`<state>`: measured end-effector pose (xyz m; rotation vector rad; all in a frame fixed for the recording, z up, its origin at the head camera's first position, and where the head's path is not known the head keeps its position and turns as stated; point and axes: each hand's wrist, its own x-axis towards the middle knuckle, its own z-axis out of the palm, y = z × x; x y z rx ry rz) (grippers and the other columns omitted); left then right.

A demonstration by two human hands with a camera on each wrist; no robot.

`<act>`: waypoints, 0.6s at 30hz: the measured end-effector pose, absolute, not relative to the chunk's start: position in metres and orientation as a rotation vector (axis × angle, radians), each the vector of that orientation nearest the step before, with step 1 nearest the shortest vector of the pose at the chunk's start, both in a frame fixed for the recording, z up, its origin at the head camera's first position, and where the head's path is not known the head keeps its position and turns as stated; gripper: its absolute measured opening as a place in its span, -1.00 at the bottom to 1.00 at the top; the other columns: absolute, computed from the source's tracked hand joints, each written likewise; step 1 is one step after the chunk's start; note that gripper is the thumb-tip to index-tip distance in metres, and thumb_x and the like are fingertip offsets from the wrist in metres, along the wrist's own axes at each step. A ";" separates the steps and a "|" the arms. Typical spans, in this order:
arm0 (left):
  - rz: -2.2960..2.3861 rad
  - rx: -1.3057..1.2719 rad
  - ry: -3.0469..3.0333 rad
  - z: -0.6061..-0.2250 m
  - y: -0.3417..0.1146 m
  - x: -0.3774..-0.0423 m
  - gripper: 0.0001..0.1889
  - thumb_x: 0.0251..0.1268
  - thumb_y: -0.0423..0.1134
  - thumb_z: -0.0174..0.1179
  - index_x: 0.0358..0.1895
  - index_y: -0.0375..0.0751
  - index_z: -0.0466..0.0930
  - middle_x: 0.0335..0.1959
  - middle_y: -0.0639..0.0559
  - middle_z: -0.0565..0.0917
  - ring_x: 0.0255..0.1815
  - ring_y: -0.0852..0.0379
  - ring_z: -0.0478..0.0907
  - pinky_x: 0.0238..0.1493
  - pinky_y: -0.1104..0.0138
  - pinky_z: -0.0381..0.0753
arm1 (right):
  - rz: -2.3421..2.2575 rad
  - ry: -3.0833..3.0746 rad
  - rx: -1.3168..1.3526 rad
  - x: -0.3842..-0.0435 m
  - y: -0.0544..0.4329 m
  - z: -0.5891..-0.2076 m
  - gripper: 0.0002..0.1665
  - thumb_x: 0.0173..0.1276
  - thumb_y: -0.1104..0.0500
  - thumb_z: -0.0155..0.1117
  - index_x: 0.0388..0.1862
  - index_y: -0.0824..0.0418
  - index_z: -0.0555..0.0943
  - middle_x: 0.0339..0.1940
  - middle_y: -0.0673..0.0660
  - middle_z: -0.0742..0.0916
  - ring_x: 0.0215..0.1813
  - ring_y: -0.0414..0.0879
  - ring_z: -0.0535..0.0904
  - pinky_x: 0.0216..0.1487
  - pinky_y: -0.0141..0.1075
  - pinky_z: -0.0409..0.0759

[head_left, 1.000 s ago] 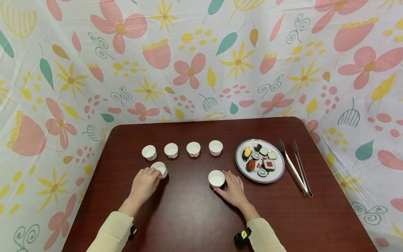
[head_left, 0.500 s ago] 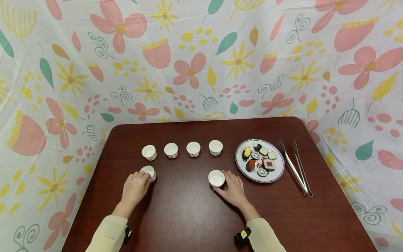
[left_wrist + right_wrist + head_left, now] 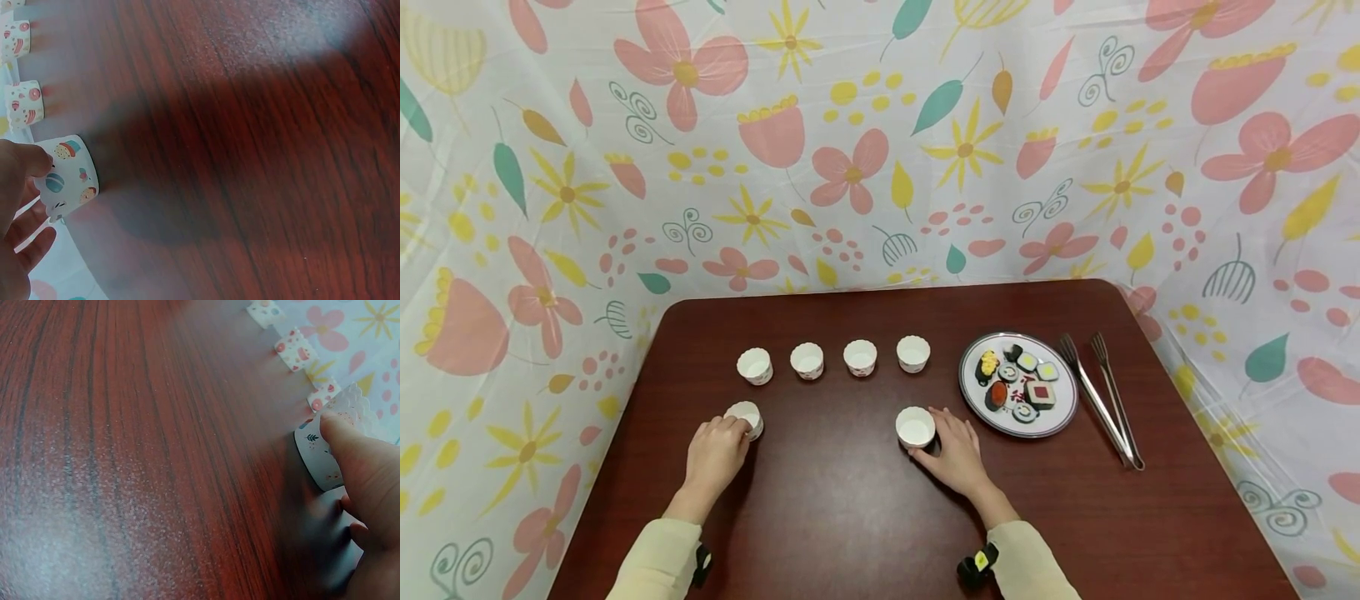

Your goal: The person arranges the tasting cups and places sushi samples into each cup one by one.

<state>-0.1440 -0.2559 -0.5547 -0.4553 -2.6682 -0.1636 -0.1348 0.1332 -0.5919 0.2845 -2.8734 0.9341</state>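
Note:
In the head view my left hand (image 3: 718,454) pinches a white paper baking cup (image 3: 747,417) at the left of the table. Its scalloped rim and small printed sweets show on the cup (image 3: 70,174) in the left wrist view, with the thumb on its near side. My right hand (image 3: 957,454) holds a second paper baking cup (image 3: 914,427) around its right side, thumb at the front. Leaf prints mark that cup (image 3: 319,447) in the right wrist view; its far side is hidden. Both cups look upright, and the held left one stands in front of the leftmost back-row cup (image 3: 755,367).
Farther back, several like cups, among them one at the row's right end (image 3: 913,354), form a row. A rimmed plate (image 3: 970,408) bearing several sushi pieces lies right of my right hand, with metal tongs (image 3: 1108,408) beyond it. Patterned cloth (image 3: 850,242) surrounds the brown table (image 3: 850,517).
My left hand has carried its cup to the left and slightly nearer me, away from the back row. My right hand and its cup have stayed in place.

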 end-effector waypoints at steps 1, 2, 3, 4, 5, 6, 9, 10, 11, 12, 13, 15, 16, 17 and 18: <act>-0.162 -0.446 -2.677 -0.555 -0.256 -0.143 -0.84 -0.23 -0.44 0.36 -0.51 -0.16 0.62 -0.55 0.02 0.60 -0.49 -0.01 0.49 -0.38 0.17 0.45 | 0.933 -2.873 0.285 -0.135 0.133 -0.592 -0.11 -0.02 -0.09 0.44 0.25 0.24 0.38 0.22 0.24 0.50 0.34 0.18 0.28 0.26 0.25 0.06; -0.161 -0.439 -2.682 -0.555 -0.257 -0.143 -0.84 -0.23 -0.44 0.36 -0.50 -0.16 0.62 -0.55 0.02 0.61 -0.48 -0.01 0.49 -0.37 0.18 0.45 | 0.933 -2.872 0.285 -0.135 0.133 -0.592 -0.11 -0.02 -0.09 0.44 0.25 0.24 0.38 0.22 0.24 0.50 0.34 0.18 0.28 0.26 0.25 0.06; -0.161 -0.434 -2.685 -0.555 -0.257 -0.143 -0.84 -0.22 -0.44 0.36 -0.49 -0.16 0.62 -0.54 0.02 0.62 -0.48 0.00 0.50 -0.36 0.18 0.46 | 0.933 -2.871 0.287 -0.135 0.133 -0.592 -0.12 -0.02 -0.09 0.44 0.25 0.25 0.38 0.22 0.24 0.50 0.34 0.19 0.28 0.26 0.26 0.06; -0.162 -0.431 -2.685 -0.554 -0.257 -0.143 -0.84 -0.22 -0.44 0.36 -0.49 -0.16 0.62 -0.54 0.02 0.62 -0.48 0.00 0.50 -0.36 0.19 0.46 | 0.935 -2.870 0.287 -0.135 0.133 -0.592 -0.11 -0.02 -0.09 0.44 0.25 0.25 0.38 0.22 0.24 0.50 0.34 0.19 0.28 0.26 0.26 0.06; -0.164 -0.432 -2.680 -0.554 -0.257 -0.143 -0.83 -0.22 -0.44 0.35 -0.48 -0.16 0.62 -0.54 0.02 0.62 -0.48 0.00 0.50 -0.36 0.19 0.46 | 0.935 -2.869 0.287 -0.135 0.133 -0.592 -0.12 -0.02 -0.10 0.44 0.25 0.24 0.38 0.22 0.24 0.50 0.34 0.19 0.28 0.26 0.26 0.06; -0.167 -0.431 -2.675 -0.555 -0.257 -0.143 -0.83 -0.23 -0.44 0.36 -0.48 -0.16 0.62 -0.54 0.02 0.62 -0.48 0.00 0.50 -0.36 0.19 0.46 | 0.935 -2.869 0.288 -0.135 0.133 -0.592 -0.12 -0.02 -0.10 0.44 0.25 0.24 0.38 0.22 0.24 0.50 0.34 0.19 0.28 0.26 0.26 0.06; -0.174 -0.430 -2.655 -0.554 -0.257 -0.143 -0.80 -0.28 -0.43 0.38 -0.46 -0.18 0.62 -0.52 0.00 0.62 -0.46 -0.02 0.51 -0.36 0.17 0.47 | 0.937 -2.870 0.290 -0.135 0.133 -0.592 -0.11 -0.02 -0.09 0.44 0.25 0.25 0.38 0.22 0.24 0.50 0.34 0.19 0.28 0.26 0.26 0.05; -0.176 -0.428 -2.650 -0.554 -0.257 -0.143 -0.78 -0.29 -0.42 0.40 -0.45 -0.18 0.62 -0.50 -0.01 0.62 -0.45 -0.04 0.51 -0.34 0.15 0.48 | 0.938 -2.871 0.289 -0.135 0.133 -0.592 -0.11 -0.02 -0.09 0.44 0.25 0.25 0.38 0.22 0.24 0.50 0.34 0.19 0.28 0.26 0.26 0.05; -0.180 -0.426 -2.647 -0.554 -0.257 -0.143 -0.77 -0.30 -0.40 0.41 -0.43 -0.19 0.62 -0.48 -0.02 0.62 -0.42 -0.05 0.52 -0.32 0.14 0.48 | 0.937 -2.871 0.288 -0.135 0.133 -0.592 -0.11 -0.02 -0.09 0.44 0.25 0.25 0.38 0.22 0.24 0.50 0.34 0.19 0.28 0.26 0.26 0.05; -0.185 -0.422 -2.646 -0.554 -0.256 -0.143 -0.75 -0.30 -0.38 0.43 -0.41 -0.19 0.62 -0.45 -0.03 0.62 -0.40 -0.06 0.52 -0.30 0.13 0.48 | 0.937 -2.871 0.287 -0.135 0.133 -0.592 -0.11 -0.02 -0.09 0.45 0.25 0.25 0.38 0.22 0.24 0.50 0.34 0.19 0.28 0.26 0.26 0.05; -0.190 -0.419 -2.644 -0.553 -0.256 -0.143 -0.72 -0.30 -0.35 0.44 -0.38 -0.20 0.62 -0.42 -0.04 0.62 -0.36 -0.08 0.53 -0.27 0.11 0.48 | 0.938 -2.870 0.287 -0.135 0.133 -0.592 -0.11 -0.03 -0.09 0.45 0.25 0.25 0.38 0.22 0.24 0.50 0.34 0.19 0.28 0.26 0.26 0.05; -0.200 -0.421 -2.638 -0.552 -0.255 -0.143 -0.68 -0.28 -0.31 0.44 -0.32 -0.21 0.61 -0.35 -0.07 0.62 -0.29 -0.11 0.53 -0.21 0.09 0.48 | 0.939 -2.869 0.285 -0.135 0.133 -0.592 -0.11 -0.03 -0.09 0.45 0.25 0.25 0.38 0.22 0.24 0.50 0.34 0.19 0.28 0.26 0.25 0.05; -0.207 -0.424 -2.634 -0.551 -0.255 -0.143 -0.66 -0.27 -0.29 0.45 -0.29 -0.21 0.61 -0.31 -0.09 0.62 -0.25 -0.12 0.53 -0.19 0.08 0.48 | 0.939 -2.867 0.285 -0.135 0.133 -0.592 -0.11 -0.03 -0.09 0.45 0.25 0.25 0.39 0.22 0.24 0.50 0.33 0.19 0.28 0.26 0.25 0.05; -0.216 -0.429 -2.629 -0.550 -0.254 -0.144 -0.64 -0.26 -0.28 0.45 -0.26 -0.22 0.60 -0.27 -0.10 0.62 -0.22 -0.13 0.53 -0.16 0.07 0.47 | 0.938 -2.866 0.286 -0.135 0.133 -0.592 -0.11 -0.03 -0.08 0.45 0.25 0.25 0.39 0.22 0.24 0.50 0.33 0.19 0.29 0.26 0.25 0.05; -0.225 -0.437 -2.621 -0.549 -0.253 -0.144 -0.62 -0.25 -0.27 0.45 -0.23 -0.23 0.60 -0.24 -0.12 0.62 -0.19 -0.14 0.53 -0.15 0.07 0.47 | 0.936 -2.865 0.287 -0.135 0.133 -0.592 -0.12 -0.03 -0.08 0.45 0.25 0.25 0.39 0.22 0.24 0.50 0.33 0.19 0.29 0.26 0.25 0.05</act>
